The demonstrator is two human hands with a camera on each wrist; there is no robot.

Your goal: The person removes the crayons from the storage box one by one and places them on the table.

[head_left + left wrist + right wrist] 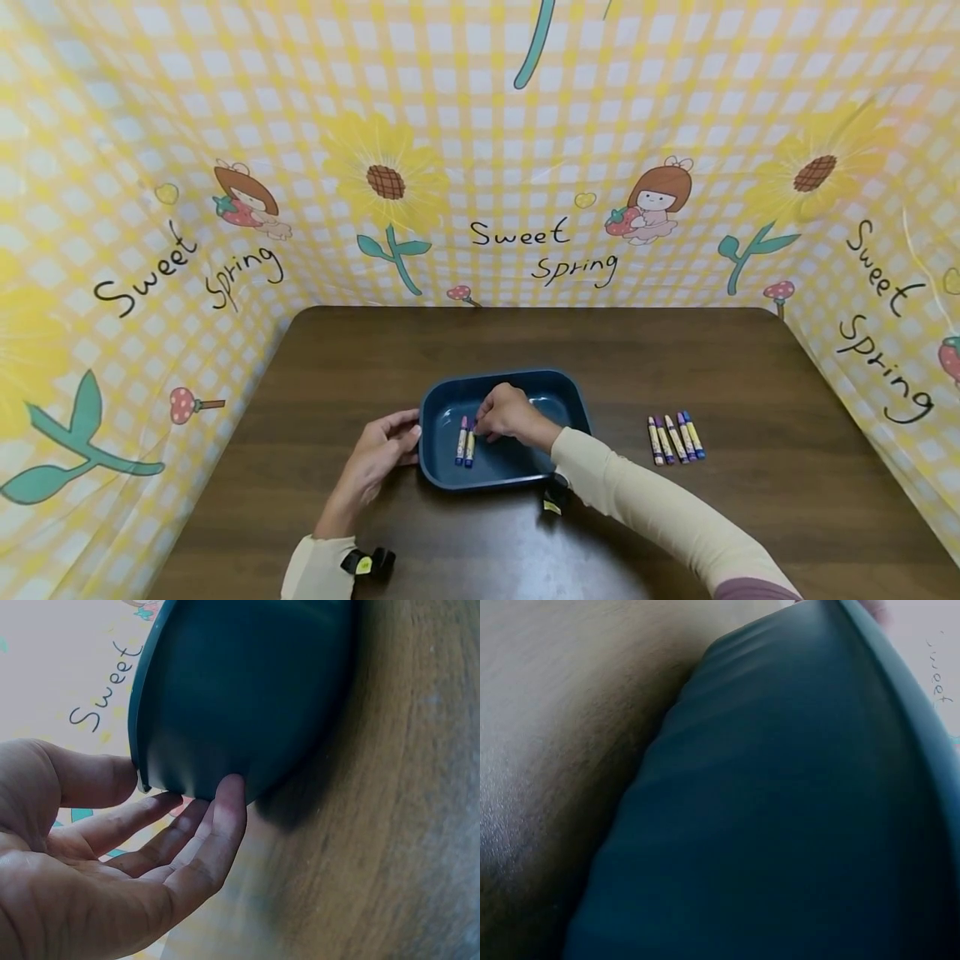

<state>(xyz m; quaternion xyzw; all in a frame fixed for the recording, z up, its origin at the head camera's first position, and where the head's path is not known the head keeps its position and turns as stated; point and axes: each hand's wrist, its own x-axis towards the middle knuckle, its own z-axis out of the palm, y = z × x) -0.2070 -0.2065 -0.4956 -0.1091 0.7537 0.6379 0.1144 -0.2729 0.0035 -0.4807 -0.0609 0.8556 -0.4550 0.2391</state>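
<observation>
A dark blue tray [491, 482] sits on the table. My left hand [381, 454] holds its left end, thumb at the rim and fingers against the outer wall; the left wrist view shows this hand [142, 855] close up. Two wrapped crayons lie side by side in the tray: a purple-tipped crayon [461, 442] and, to its right, a yellow-wrapped crayon [469, 448]. My right hand [512, 414] reaches into the tray with curled fingers, pinching the upper end of the yellow-wrapped crayon. Its fingertips are partly hidden. In the right wrist view the tray's outer wall [780, 772] hides this hand's work.
Several more crayons [675, 438] lie in a row on the brown wooden table [750, 517], right of the tray. A yellow checked cloth [510, 150] with printed flowers and words surrounds the table's back and sides.
</observation>
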